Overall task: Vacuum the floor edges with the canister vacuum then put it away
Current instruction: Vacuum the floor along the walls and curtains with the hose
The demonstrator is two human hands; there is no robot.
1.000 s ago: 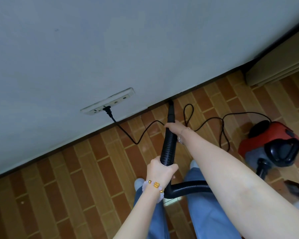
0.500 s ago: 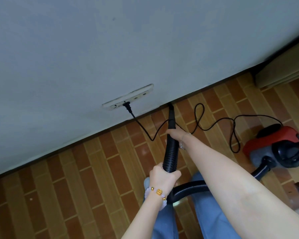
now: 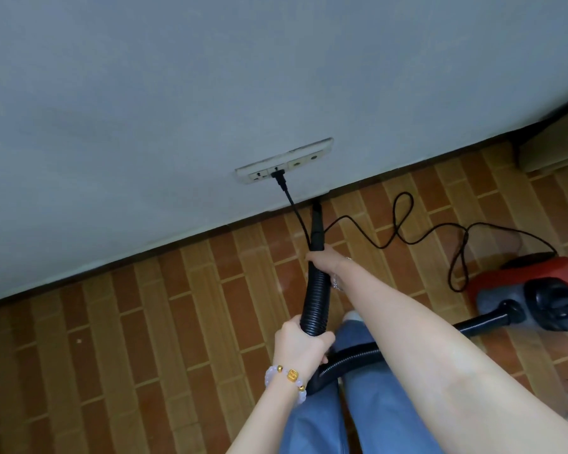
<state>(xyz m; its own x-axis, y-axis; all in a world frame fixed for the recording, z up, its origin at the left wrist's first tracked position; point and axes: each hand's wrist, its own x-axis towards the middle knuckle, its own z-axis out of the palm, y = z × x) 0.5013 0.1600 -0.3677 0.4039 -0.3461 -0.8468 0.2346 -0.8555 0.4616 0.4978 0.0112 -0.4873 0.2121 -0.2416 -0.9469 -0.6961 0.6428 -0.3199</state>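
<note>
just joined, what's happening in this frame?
A person is vacuuming where the wall meets the floor. The right hand holds the black hose just behind the nozzle, and the left hand holds it further back. The nozzle tip sits at the wall's base, below the socket strip. The red canister stands on the floor to the right, its cord plugged in.

Canister vacuum [image 3: 532,290] right of nozzle [image 3: 316,221].

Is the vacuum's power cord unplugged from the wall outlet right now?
No, the black plug sits in the wall outlet, its cord trailing across the floor to the red canister.
</note>
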